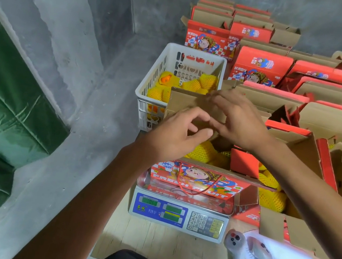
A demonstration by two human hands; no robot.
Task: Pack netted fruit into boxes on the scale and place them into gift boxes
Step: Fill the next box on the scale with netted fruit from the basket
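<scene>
Head view, gift box — "FRESH FRUIT", scale

One scale is seen at lower centre, one red gift box counted on it. One white crate of netted fruit is spotted above. Two white controllers are noted at lower right. Two hands are counted.

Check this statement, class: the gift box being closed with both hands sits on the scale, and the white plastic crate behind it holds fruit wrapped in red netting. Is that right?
Not quite. The head view shows the fruit in the white plastic crate wrapped in yellow netting, not red. The rest holds: the gift box sits on the scale, with the left hand and right hand at its flap.
</scene>
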